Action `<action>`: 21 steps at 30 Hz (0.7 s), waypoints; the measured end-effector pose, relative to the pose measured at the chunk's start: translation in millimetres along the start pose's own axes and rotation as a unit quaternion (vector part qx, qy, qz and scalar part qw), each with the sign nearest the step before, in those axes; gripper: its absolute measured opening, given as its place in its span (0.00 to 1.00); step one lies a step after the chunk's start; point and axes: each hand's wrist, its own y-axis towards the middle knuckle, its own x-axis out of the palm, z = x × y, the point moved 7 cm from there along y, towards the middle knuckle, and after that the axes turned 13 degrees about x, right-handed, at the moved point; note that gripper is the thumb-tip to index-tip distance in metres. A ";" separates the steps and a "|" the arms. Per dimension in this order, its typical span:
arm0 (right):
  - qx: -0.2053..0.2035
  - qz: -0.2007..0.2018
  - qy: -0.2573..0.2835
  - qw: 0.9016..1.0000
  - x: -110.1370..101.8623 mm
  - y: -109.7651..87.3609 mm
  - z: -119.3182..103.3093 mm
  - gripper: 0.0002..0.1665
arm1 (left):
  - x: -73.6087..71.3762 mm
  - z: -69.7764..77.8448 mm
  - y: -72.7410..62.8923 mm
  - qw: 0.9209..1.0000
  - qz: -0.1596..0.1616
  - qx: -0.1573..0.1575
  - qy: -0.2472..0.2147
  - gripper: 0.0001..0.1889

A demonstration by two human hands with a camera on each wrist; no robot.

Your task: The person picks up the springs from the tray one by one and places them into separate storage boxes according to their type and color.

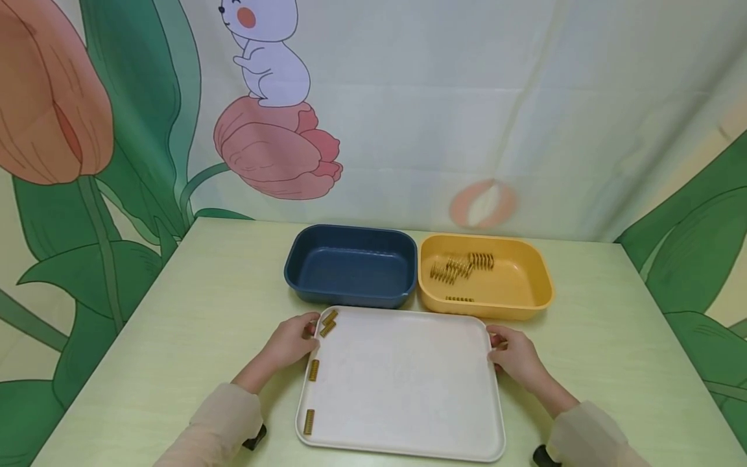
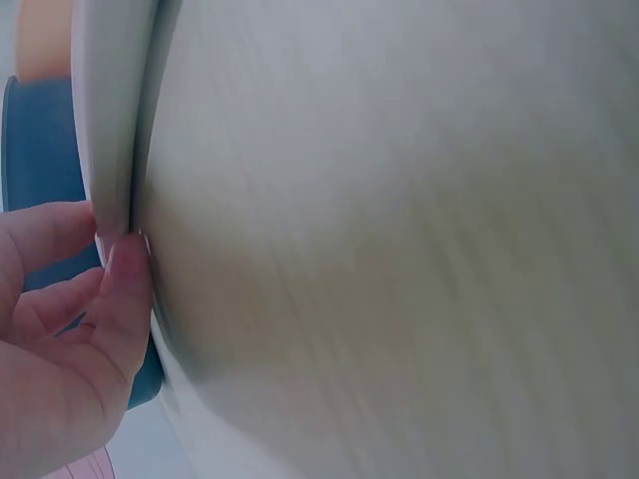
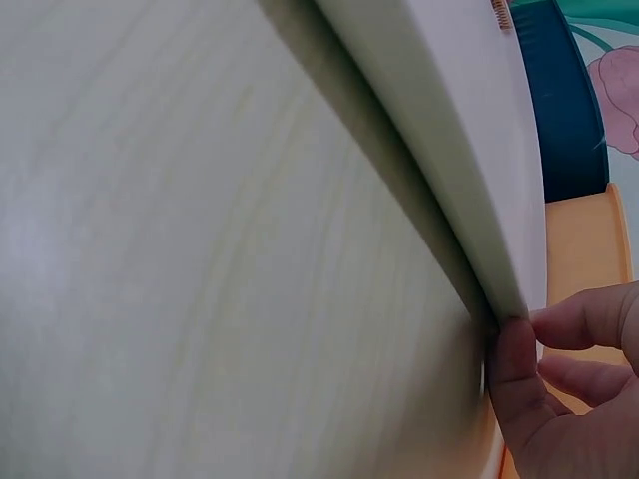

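A white rectangular tray [image 1: 403,383] lies between both hands. My left hand [image 1: 292,338] pinches its left rim near the far corner; the left wrist view shows the thumb [image 2: 125,289] against the outer side of the rim. On the opposite side, my right hand [image 1: 516,357] grips the right rim, its thumb [image 3: 515,349] pressed at the edge. Several gold coil springs sit along the tray's left side: a spring [image 1: 308,421] near the front, another spring [image 1: 314,370] farther back, and a pair touching at the far left corner.
Behind the tray stand a dark blue bin [image 1: 350,298] with nothing visible inside and a yellow bin [image 1: 519,311] holding several coil springs [image 1: 461,267]. The bins are side by side on a pale green table [image 1: 192,311]. A printed curtain [image 1: 403,130] hangs behind.
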 end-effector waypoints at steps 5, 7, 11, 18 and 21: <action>0.004 -0.004 0.002 1.000 0.1 0.4 0.9 0.29 | -3.5 3.0 1.8 1.000 0.013 0.020 0.019 0.21; 0.006 -0.005 0.003 1.000 0.3 0.6 1.1 0.29 | -5.9 5.0 3.0 0.999 0.028 0.026 0.027 0.20; 0.009 -0.008 0.005 1.000 0.7 0.9 1.1 0.29 | -10.0 9.0 4.8 0.997 0.056 0.040 0.039 0.18; 0.009 -0.006 0.004 1.000 0.2 1.3 1.9 0.29 | -10.4 8.8 8.0 0.997 0.063 0.029 0.040 0.16; 0.009 -0.005 0.003 1.000 0.1 1.3 2.0 0.29 | -9.9 9.4 9.0 0.997 0.059 0.024 0.048 0.15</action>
